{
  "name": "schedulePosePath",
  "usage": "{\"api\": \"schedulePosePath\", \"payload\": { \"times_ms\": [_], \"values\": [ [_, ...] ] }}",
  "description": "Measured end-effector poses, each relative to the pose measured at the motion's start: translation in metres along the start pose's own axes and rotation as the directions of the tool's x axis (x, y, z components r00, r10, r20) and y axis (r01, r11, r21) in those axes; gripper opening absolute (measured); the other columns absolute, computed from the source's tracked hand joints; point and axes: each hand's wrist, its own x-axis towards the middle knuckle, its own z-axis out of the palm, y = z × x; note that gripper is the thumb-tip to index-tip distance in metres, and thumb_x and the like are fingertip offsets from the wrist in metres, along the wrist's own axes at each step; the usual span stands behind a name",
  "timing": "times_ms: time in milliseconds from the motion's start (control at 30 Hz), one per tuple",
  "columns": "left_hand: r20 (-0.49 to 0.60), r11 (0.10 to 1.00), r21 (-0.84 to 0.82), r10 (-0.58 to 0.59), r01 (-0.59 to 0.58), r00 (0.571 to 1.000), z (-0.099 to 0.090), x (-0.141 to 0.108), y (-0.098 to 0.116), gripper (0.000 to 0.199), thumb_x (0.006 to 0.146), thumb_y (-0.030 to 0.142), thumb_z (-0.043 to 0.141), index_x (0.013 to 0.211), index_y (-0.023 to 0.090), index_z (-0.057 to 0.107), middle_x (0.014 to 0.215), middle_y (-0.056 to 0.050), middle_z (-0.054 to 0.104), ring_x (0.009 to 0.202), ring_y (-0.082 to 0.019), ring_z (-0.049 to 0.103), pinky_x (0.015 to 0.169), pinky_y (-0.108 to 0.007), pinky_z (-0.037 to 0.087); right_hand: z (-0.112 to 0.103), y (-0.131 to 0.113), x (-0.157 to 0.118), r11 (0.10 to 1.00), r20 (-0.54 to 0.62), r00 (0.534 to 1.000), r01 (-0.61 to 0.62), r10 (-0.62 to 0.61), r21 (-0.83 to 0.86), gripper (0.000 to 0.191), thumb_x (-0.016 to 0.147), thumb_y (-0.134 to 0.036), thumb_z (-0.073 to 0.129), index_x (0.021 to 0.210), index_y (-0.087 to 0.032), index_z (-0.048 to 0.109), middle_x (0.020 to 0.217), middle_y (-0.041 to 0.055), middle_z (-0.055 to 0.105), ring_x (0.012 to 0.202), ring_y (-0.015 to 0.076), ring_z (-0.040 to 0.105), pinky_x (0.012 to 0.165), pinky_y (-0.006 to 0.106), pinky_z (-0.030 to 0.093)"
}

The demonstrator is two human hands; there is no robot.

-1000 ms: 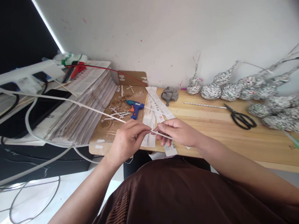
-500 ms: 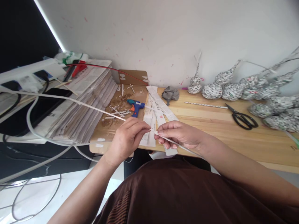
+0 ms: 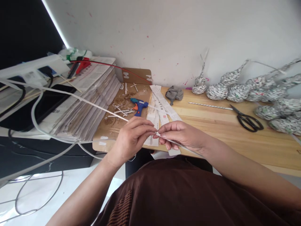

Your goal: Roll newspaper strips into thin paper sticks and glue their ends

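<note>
A long thin white strand runs from the left edge down to my hands above the table's front edge. My left hand pinches it with thumb and fingers. Right beside it, my right hand grips the same strand, which carries on under the palm toward the wrist. The fingertips of both hands almost touch. Printed paper strips lie fanned out just behind them. A blue glue gun rests on the cardboard behind my left hand.
Stacked newspapers, a black tablet and a power strip occupy the left. Black scissors, a striped paper stick, a grey cloth and several woven paper gourds sit on the wooden table. White cables hang at left.
The view has shifted slightly, so the table's things appear a little further right. Both hands keep their hold on the strand, and their fingertips are a bit closer together.
</note>
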Motion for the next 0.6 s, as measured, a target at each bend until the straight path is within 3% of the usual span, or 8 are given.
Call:
{"api": "schedulePosePath", "payload": {
  "times_ms": [167, 233, 333, 400, 467, 533, 600],
  "values": [
    [-0.04, 0.998, 0.051, -0.024, 0.026, 0.999, -0.001, -0.002, 0.003, 0.018, 0.082, 0.014, 0.062, 0.096, 0.023, 0.068, 0.1, -0.005, 0.068, 0.096, -0.019, 0.061, 0.089, -0.038, 0.048, 0.001, 0.002, 0.002, 0.999, 0.007, 0.999, 0.038, -0.038, -0.015, 0.016, 0.082, -0.024, 0.06, 0.086, -0.011, 0.066, 0.073, 0.0038, 0.063, 0.053, 0.007, 0.058, 0.039, 0.015, 0.034],
    [-0.15, 0.992, 0.125, -0.018, 0.037, 0.989, -0.002, -0.006, 0.007, 0.02, 0.08, 0.014, 0.065, 0.096, 0.025, 0.069, 0.108, -0.005, 0.067, 0.101, -0.021, 0.06, 0.092, -0.041, 0.047, 0.001, 0.003, 0.003, 0.998, -0.027, 0.998, 0.057, -0.057, -0.011, 0.016, 0.082, -0.026, 0.06, 0.083, -0.011, 0.065, 0.071, 0.0032, 0.062, 0.051, 0.0069, 0.057, 0.038, 0.015, 0.034],
    [-0.362, 0.981, 0.186, 0.018, 0.054, 0.932, -0.001, -0.017, 0.012, 0.026, 0.073, 0.013, 0.072, 0.094, 0.028, 0.07, 0.102, -0.003, 0.068, 0.097, -0.023, 0.061, 0.087, -0.041, 0.049, 0.001, 0.003, 0.005, 0.993, -0.072, 0.992, 0.098, -0.103, -0.069, 0.017, 0.082, -0.027, 0.061, 0.086, -0.011, 0.066, 0.073, 0.0036, 0.062, 0.052, 0.0069, 0.057, 0.038, 0.015, 0.035],
    [-0.39, 0.988, 0.093, -0.078, 0.124, 0.917, 0.004, -0.026, 0.013, 0.023, 0.073, 0.014, 0.072, 0.092, 0.027, 0.07, 0.089, -0.002, 0.069, 0.087, -0.02, 0.062, 0.078, -0.036, 0.051, 0.002, 0.003, 0.005, 0.981, -0.09, 0.986, 0.128, -0.142, -0.144, 0.019, 0.083, -0.028, 0.061, 0.09, -0.011, 0.067, 0.077, 0.0046, 0.063, 0.054, 0.0073, 0.058, 0.039, 0.015, 0.037],
    [-0.261, 0.94, -0.138, -0.338, 0.311, 0.904, 0.013, -0.033, 0.013, 0.011, 0.078, 0.02, 0.068, 0.089, 0.023, 0.07, 0.083, -0.003, 0.068, 0.076, -0.016, 0.062, 0.068, -0.03, 0.051, 0.004, 0.003, 0.005, 0.962, -0.106, 0.977, 0.156, -0.183, -0.225, 0.02, 0.083, -0.029, 0.061, 0.092, -0.013, 0.067, 0.079, 0.0047, 0.064, 0.056, 0.0079, 0.059, 0.04, 0.015, 0.039],
    [-0.048, 0.745, -0.429, -0.584, 0.511, 0.811, 0.022, -0.037, 0.01, 0.014, 0.082, 0.028, 0.064, 0.091, 0.019, 0.068, 0.08, -0.004, 0.068, 0.068, -0.014, 0.061, 0.059, -0.025, 0.05, 0.007, 0.003, 0.005, 0.937, -0.118, 0.966, 0.186, -0.229, -0.297, 0.02, 0.083, -0.03, 0.06, 0.092, -0.014, 0.066, 0.078, 0.0039, 0.065, 0.057, 0.0082, 0.059, 0.043, 0.016, 0.04],
    [0.1, 0.514, -0.642, -0.68, 0.569, 0.726, 0.028, -0.038, 0.007, 0.022, 0.082, 0.032, 0.064, 0.097, 0.017, 0.067, 0.08, -0.005, 0.068, 0.068, -0.013, 0.061, 0.056, -0.023, 0.049, 0.011, 0.003, 0.005, 0.91, -0.119, 0.957, 0.206, -0.264, -0.36, 0.02, 0.084, -0.031, 0.059, 0.092, -0.014, 0.066, 0.077, 0.003, 0.065, 0.058, 0.0086, 0.06, 0.048, 0.018, 0.044]
  ]
}}
